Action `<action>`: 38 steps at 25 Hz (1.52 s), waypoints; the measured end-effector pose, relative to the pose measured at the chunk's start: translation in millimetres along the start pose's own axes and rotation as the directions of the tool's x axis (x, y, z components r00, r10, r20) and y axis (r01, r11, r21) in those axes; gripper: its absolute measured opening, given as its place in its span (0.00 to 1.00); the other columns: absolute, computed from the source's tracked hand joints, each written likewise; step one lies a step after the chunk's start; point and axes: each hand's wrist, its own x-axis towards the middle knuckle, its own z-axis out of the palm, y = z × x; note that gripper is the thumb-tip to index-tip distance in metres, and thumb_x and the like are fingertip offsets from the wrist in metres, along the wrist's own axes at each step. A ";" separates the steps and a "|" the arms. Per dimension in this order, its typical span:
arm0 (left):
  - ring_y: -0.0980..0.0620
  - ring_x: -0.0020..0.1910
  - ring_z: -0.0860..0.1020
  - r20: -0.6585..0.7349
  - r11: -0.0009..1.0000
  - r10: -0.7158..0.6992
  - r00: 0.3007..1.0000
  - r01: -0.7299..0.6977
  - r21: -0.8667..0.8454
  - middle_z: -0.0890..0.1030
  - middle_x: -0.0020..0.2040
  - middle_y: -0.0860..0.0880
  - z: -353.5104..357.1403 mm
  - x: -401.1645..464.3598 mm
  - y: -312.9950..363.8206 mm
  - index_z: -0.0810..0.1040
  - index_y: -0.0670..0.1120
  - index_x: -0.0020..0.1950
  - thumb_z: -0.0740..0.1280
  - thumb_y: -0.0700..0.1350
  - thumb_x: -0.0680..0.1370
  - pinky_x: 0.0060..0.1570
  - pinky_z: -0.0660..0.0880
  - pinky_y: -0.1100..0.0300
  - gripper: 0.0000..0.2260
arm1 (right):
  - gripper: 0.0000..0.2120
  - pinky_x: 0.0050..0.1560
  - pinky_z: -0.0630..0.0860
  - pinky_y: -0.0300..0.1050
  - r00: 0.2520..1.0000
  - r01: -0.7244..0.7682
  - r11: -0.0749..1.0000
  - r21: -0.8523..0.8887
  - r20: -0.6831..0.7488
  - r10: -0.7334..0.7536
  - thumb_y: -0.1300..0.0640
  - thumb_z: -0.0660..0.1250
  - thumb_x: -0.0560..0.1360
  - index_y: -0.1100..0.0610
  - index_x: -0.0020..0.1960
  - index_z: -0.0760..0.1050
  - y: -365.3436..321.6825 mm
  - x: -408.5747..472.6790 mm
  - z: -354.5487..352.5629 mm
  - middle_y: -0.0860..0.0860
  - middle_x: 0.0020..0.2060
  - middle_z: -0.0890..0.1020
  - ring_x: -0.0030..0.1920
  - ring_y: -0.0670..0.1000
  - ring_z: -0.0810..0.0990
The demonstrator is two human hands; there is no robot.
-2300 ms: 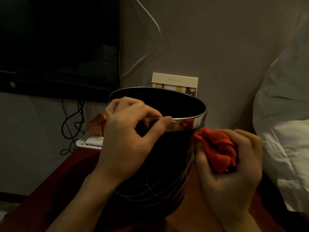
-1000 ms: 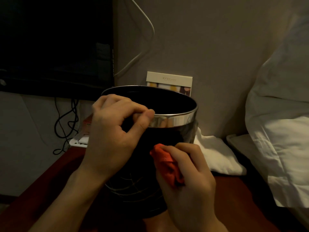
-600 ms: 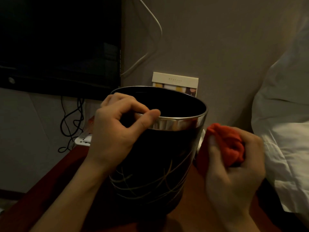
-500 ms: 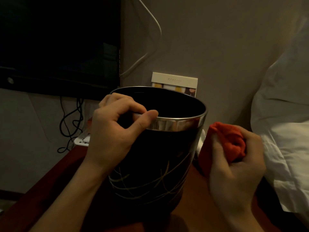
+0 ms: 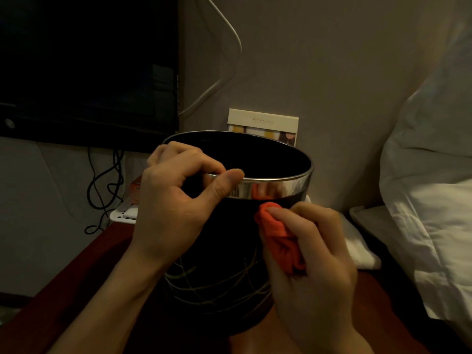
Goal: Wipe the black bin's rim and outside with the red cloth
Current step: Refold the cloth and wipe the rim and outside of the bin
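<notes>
My left hand (image 5: 176, 205) pinched the black bin's (image 5: 219, 251) silver rim (image 5: 275, 186) to steady it on the bench (image 5: 76, 290). My right hand's fingers (image 5: 301, 221) bunched the red cloth (image 5: 279, 241) against the outside wall just below the rim, for rubbing.

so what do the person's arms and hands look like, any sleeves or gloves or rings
Both are bare. The left hand and right hand wear no gloves, and no ring, watch or bracelet shows. Both forearms are uncovered as far as the frame's bottom edge, with no sleeve in view. The light is dim.
</notes>
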 end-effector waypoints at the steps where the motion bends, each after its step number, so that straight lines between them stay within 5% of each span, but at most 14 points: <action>1: 0.60 0.46 0.73 0.004 1.000 0.004 1.000 -0.004 0.001 0.77 0.38 0.58 0.8 -0.3 0.9 0.78 0.51 0.39 0.67 0.56 0.73 0.55 0.67 0.52 0.10 | 0.13 0.56 0.73 0.33 1.000 -0.002 1.000 -0.028 -0.010 0.002 0.58 0.73 0.77 0.63 0.58 0.83 2.8 3.7 -2.6 0.54 0.52 0.78 0.50 0.52 0.80; 5: 0.61 0.46 0.73 0.015 1.000 0.014 1.000 -0.014 0.010 0.77 0.37 0.56 3.6 -2.3 6.7 0.76 0.53 0.39 0.66 0.57 0.74 0.57 0.66 0.54 0.09 | 0.13 0.57 0.71 0.29 0.995 -0.065 0.994 -0.085 -0.086 0.058 0.57 0.71 0.78 0.63 0.59 0.83 5.6 10.7 -9.6 0.52 0.54 0.76 0.50 0.52 0.79; 10: 0.61 0.46 0.72 0.001 0.999 0.034 0.999 -0.034 0.014 0.76 0.38 0.58 4.0 -1.9 6.3 0.76 0.53 0.40 0.66 0.57 0.74 0.54 0.68 0.49 0.09 | 0.11 0.50 0.77 0.50 0.992 0.121 0.987 -0.109 0.055 -0.116 0.57 0.71 0.79 0.61 0.58 0.85 -8.8 -0.4 1.8 0.52 0.54 0.78 0.50 0.53 0.79; 14: 0.59 0.45 0.73 0.005 0.999 0.031 1.000 -0.031 0.017 0.77 0.36 0.56 5.3 -2.3 7.0 0.77 0.51 0.39 0.66 0.57 0.74 0.56 0.67 0.49 0.10 | 0.13 0.57 0.71 0.30 0.999 -0.015 0.988 -0.151 -0.040 0.009 0.58 0.73 0.78 0.63 0.59 0.83 7.6 17.4 -16.2 0.50 0.54 0.75 0.51 0.50 0.77; 16: 0.59 0.45 0.73 -0.004 0.999 0.027 1.000 -0.027 0.022 0.77 0.36 0.55 4.8 -2.7 6.6 0.77 0.51 0.39 0.66 0.56 0.74 0.56 0.67 0.50 0.10 | 0.13 0.58 0.70 0.29 0.997 -0.052 0.989 -0.137 -0.057 0.044 0.59 0.73 0.77 0.64 0.60 0.83 9.7 17.0 -16.4 0.50 0.54 0.75 0.52 0.51 0.78; 21: 0.61 0.45 0.73 -0.005 0.998 0.048 0.999 -0.047 0.028 0.76 0.38 0.58 5.7 -2.0 8.1 0.77 0.52 0.39 0.66 0.56 0.74 0.53 0.69 0.48 0.09 | 0.10 0.45 0.77 0.54 0.982 0.169 0.981 -0.095 0.105 -0.159 0.56 0.70 0.80 0.60 0.56 0.85 -9.9 -7.8 7.2 0.51 0.55 0.77 0.49 0.54 0.79; 28: 0.54 0.48 0.76 0.032 0.998 0.033 0.999 -0.032 -0.051 0.77 0.41 0.58 -6.4 1.7 -8.3 0.77 0.52 0.41 0.67 0.54 0.75 0.54 0.69 0.41 0.07 | 0.11 0.51 0.70 0.26 0.993 -0.111 0.993 0.044 -0.025 0.112 0.53 0.73 0.75 0.58 0.53 0.83 4.3 16.7 -20.9 0.47 0.48 0.79 0.48 0.40 0.79; 32: 0.60 0.51 0.74 0.078 0.992 0.109 0.991 -0.114 0.052 0.78 0.42 0.58 1.0 -1.0 1.5 0.76 0.55 0.44 0.68 0.56 0.73 0.60 0.64 0.47 0.06 | 0.11 0.49 0.71 0.27 0.993 -0.117 0.991 0.063 0.020 0.116 0.54 0.76 0.71 0.58 0.50 0.84 10.5 7.7 -14.4 0.48 0.45 0.81 0.45 0.41 0.79; 38: 0.62 0.49 0.74 0.041 0.994 0.071 0.997 -0.074 0.075 0.78 0.43 0.58 -3.3 0.9 -7.0 0.76 0.55 0.45 0.68 0.58 0.72 0.60 0.66 0.42 0.08 | 0.10 0.42 0.76 0.35 0.984 -0.018 1.000 0.005 0.179 0.017 0.51 0.74 0.74 0.56 0.51 0.85 6.6 -10.8 1.8 0.48 0.46 0.82 0.43 0.43 0.79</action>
